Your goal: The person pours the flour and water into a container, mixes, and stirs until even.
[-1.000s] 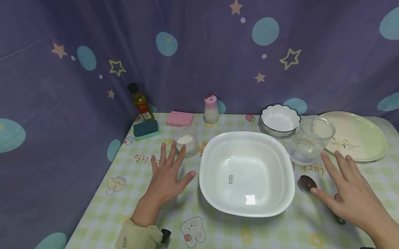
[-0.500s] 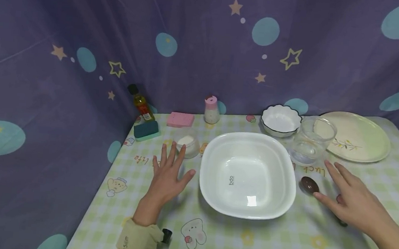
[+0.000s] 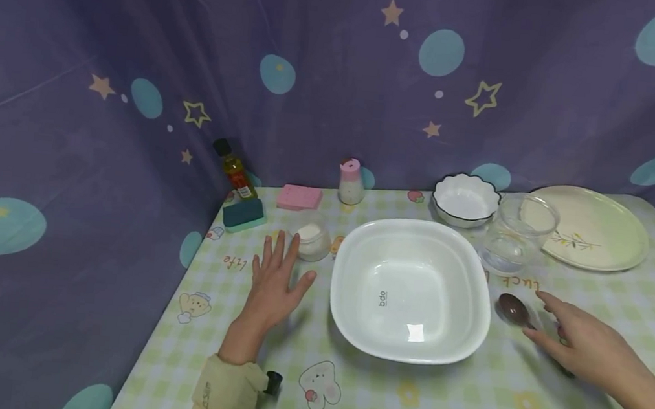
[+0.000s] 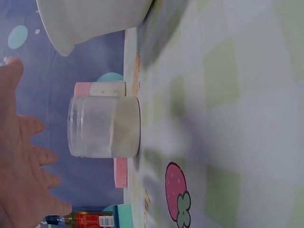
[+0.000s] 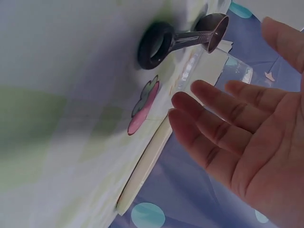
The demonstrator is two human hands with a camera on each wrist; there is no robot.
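Observation:
My right hand hovers over the handle of a dark brown spoon lying on the table, thumb and fingers spread apart. In the right wrist view the spoon's black looped handle end shows beyond the fingers, and the hand does not touch it. My left hand is held above the cloth with fingers extended. Just past its fingertips stands a clear jar partly filled with white powder; a gap separates hand and jar in the left wrist view. Between both hands sits a large white basin with nothing in it.
A clear container holding clear liquid, a scalloped white bowl and an oval plate stand at the back right. Back left are a pink-topped shaker, a pink sponge, a green sponge and a sauce bottle.
My right hand has lowered and drawn slightly back toward the spoon handle, its fingers bending a little. The left hand has barely moved. The view has shifted slightly.

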